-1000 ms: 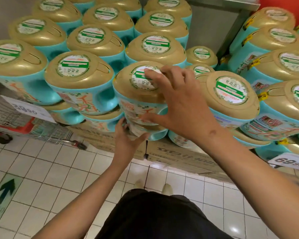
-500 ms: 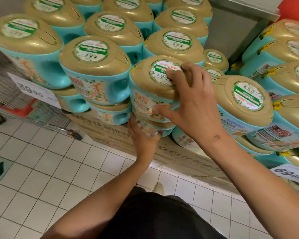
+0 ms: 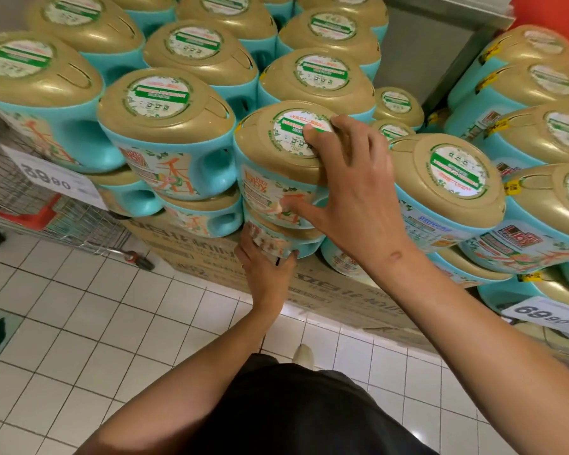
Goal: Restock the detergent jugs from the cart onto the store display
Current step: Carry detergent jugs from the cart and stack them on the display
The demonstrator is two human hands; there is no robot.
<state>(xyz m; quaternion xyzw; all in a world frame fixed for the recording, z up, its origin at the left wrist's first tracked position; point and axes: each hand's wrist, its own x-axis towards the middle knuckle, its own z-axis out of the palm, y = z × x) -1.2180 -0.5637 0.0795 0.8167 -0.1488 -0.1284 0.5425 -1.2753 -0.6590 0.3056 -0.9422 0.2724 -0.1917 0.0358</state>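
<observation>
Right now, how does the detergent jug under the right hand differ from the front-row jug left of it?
The right hand grips the held jug across its gold cap, thumb on the front label; the neighbour jug is untouched. The neighbour jug's handle hole shows fully; the held jug's is mostly covered. The left hand grips the lower jug beneath the held jug; no hand is beneath the neighbour jug. Both are teal with gold caps.

Supermarket aisle, identical detergent jugs (image 3: 165, 126) were stacked in tiers on cardboard cartons (image 3: 342, 292), a price card (image 3: 51, 178) hung at left, a second price card (image 3: 546, 315) at right, a wire cart (image 3: 46, 213) stood left on tiled floor (image 3: 79, 323).
</observation>
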